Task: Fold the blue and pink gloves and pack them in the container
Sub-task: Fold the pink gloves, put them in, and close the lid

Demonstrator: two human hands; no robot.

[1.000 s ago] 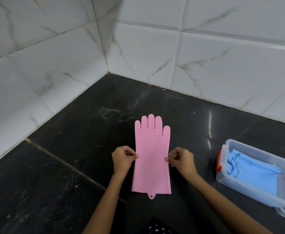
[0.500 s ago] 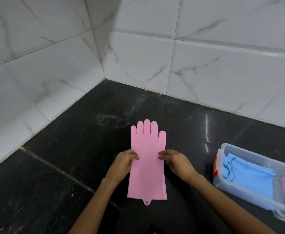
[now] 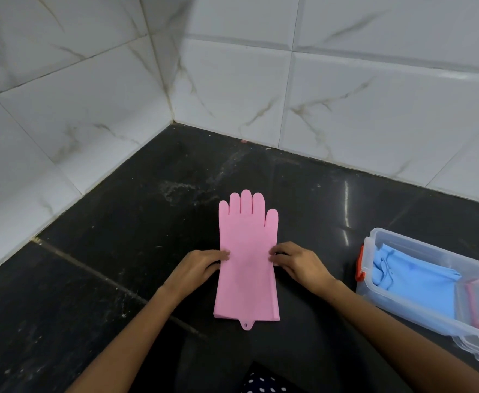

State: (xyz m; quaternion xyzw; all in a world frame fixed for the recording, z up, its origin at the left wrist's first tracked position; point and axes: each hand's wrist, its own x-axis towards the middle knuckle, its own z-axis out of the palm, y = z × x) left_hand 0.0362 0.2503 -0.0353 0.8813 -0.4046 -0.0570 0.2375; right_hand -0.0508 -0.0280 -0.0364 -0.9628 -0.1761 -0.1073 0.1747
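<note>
Pink glove (image 3: 247, 259) is lying flat at center, fingers pointing to 12. Left hand (image 3: 197, 265) and right hand (image 3: 298, 263) are pressing its edges, fingers looking roughly straight. Container (image 3: 397, 300) is sitting at 3, holding blue gloves (image 3: 414, 282).

Pink glove (image 3: 247, 262), blue gloves (image 3: 419, 282), black floor (image 3: 96, 279)

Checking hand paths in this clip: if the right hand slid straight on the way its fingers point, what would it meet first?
The right hand points leftward across the pink glove, which its fingers already touch; past it, probably the left hand at the opposite edge.
</note>
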